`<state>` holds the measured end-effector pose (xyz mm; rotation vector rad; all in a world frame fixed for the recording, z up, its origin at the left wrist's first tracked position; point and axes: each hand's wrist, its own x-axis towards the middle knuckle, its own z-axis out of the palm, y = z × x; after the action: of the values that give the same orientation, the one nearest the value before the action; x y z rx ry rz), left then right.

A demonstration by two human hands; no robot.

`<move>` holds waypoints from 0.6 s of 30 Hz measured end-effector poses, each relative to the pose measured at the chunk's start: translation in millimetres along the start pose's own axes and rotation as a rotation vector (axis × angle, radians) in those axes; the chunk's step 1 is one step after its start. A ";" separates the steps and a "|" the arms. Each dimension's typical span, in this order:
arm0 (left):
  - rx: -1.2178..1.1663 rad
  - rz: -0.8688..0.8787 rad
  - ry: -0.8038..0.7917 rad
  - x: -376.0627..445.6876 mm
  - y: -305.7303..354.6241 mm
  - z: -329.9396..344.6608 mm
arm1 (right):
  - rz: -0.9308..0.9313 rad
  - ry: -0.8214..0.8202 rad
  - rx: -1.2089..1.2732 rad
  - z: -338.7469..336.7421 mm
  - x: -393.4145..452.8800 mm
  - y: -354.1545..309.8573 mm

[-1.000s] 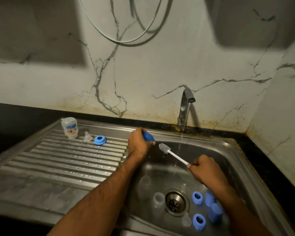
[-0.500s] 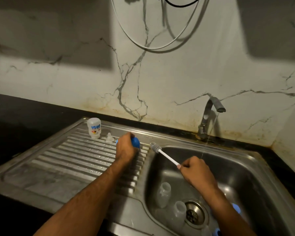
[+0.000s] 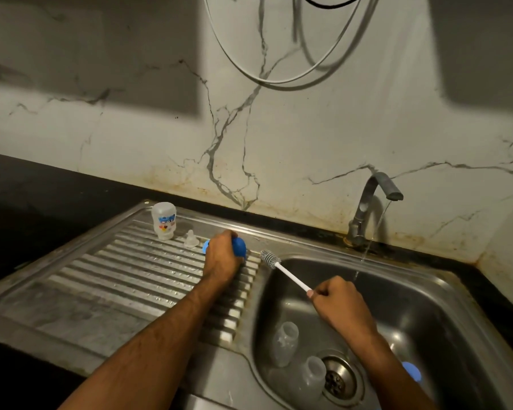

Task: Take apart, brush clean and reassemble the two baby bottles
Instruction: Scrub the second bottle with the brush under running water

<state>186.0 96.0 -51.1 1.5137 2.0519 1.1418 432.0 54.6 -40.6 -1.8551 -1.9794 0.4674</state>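
Two hands: left hand [image 3: 223, 257] curls round a blue cap [image 3: 239, 246], low over the draining board [image 3: 101, 279]; right hand [image 3: 336, 303] grips the handle of the bottle brush [image 3: 285, 270].
Key relation: the cap lies just at 9 o'clock of the bristles, apart from them; the brush's long axis runs from 4 to 10 o'clock, head toward the cap.
Set-down spot: likely beside the blue ring [image 3: 205, 246], half hidden at 9 o'clock of the left hand.
Neighbours: clear teat [image 3: 190, 238] and upturned bottle [image 3: 163, 221] stand further toward 10 o'clock, close enough to knock.
Basin [image 3: 442, 321]: two clear bottle parts [image 3: 283, 344] near the drain [image 3: 336, 377], at 6 o'clock of the brush.
Tap [image 3: 370, 208]: running, at 1 o'clock.
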 end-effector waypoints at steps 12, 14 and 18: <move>-0.023 0.046 0.031 1.0 4.9 0.3 | 0.001 0.016 0.013 -2.9 -0.8 8.2; -0.044 0.064 0.056 0.1 7.7 -0.4 | 0.009 0.024 0.008 -5.7 -2.6 9.0; -0.026 0.138 0.119 -1.0 19.1 -2.4 | 0.016 0.041 0.001 -14.6 -7.1 11.5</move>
<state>196.8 96.2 -35.2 1.6336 2.0253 1.3344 449.5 48.0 -33.9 -1.8667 -1.9383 0.4318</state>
